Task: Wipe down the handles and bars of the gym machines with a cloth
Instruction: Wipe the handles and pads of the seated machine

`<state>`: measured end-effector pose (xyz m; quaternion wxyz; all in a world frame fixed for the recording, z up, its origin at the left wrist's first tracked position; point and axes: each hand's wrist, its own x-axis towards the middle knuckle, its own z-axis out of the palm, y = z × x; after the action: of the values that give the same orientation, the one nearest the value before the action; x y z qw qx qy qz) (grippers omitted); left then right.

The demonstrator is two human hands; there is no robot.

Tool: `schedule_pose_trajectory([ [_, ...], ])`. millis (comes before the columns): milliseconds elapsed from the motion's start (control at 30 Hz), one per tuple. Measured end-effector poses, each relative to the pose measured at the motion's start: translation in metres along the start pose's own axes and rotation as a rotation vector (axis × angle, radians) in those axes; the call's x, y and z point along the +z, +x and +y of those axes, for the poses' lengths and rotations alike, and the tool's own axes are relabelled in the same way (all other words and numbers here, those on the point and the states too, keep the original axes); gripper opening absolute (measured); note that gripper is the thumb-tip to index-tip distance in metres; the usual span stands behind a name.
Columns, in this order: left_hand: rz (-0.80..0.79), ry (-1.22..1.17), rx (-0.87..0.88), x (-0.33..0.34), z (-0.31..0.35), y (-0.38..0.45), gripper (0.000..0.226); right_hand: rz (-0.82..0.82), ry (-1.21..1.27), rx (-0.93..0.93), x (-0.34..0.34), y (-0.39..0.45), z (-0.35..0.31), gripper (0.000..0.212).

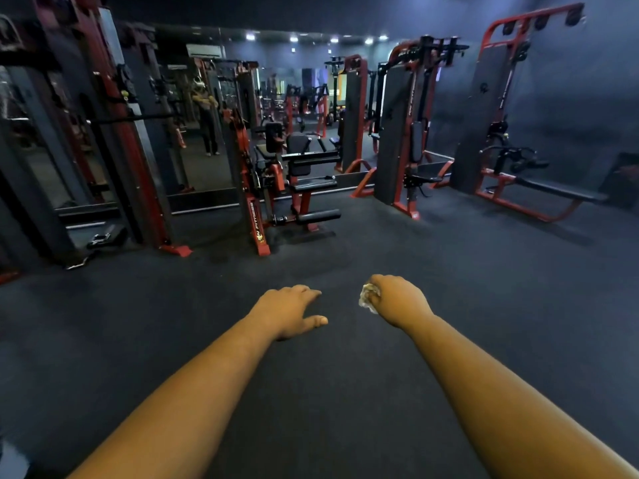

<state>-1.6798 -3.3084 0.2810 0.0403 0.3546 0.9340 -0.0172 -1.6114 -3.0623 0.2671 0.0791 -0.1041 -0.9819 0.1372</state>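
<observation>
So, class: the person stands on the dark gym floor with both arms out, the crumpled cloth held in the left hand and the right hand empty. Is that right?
Not quite. The head view shows the cloth gripped in the right hand; the left hand is the empty one. The rest stands.

Dark rubber floor (345, 236); wall mirror (204, 160); ceiling lights (294, 38)

- Both bare forearms reach forward, side by side and apart.
- The left hand (288, 311) is held palm down, fingers loose, thumb stuck out to the right, holding nothing.
- The right hand (397, 299) is fisted, knuckles up, gripping a crumpled cloth (368, 299).
</observation>
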Motion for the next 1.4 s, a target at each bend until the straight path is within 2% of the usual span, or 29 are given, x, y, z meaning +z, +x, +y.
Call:
schedule_pose_trajectory([
  [267,0.009,-0.042,0.002,0.008,-0.110,0.185,0.078,0.003,-0.058,-0.028,0.053,0.203,0.003,0.018],
  [533,-0.025,-0.065,0.016,-0.017,-0.218,0.367,0.077,-0.005,-0.079,0.012,0.069,0.398,0.006,0.013],
  [667,-0.032,-0.045,0.033,-0.019,-0.249,0.463,0.077,-0.006,-0.098,0.010,0.085,0.494,0.025,0.016],
  [833,-0.018,-0.022,0.030,-0.014,-0.278,0.596,0.077,-0.016,-0.062,-0.013,0.106,0.619,0.065,0.010],
  [1000,-0.064,-0.028,-0.001,-0.028,-0.302,0.714,0.078,-0.040,-0.016,-0.020,0.107,0.747,0.103,0.016],
  [1200,-0.016,-0.097,-0.031,-0.049,-0.342,0.842,0.077,-0.034,0.022,-0.057,0.097,0.894,0.121,0.018],
  [1400,-0.013,-0.129,-0.035,-0.036,-0.410,0.977,0.079,-0.017,0.000,-0.081,0.133,1.040,0.131,0.015],
])
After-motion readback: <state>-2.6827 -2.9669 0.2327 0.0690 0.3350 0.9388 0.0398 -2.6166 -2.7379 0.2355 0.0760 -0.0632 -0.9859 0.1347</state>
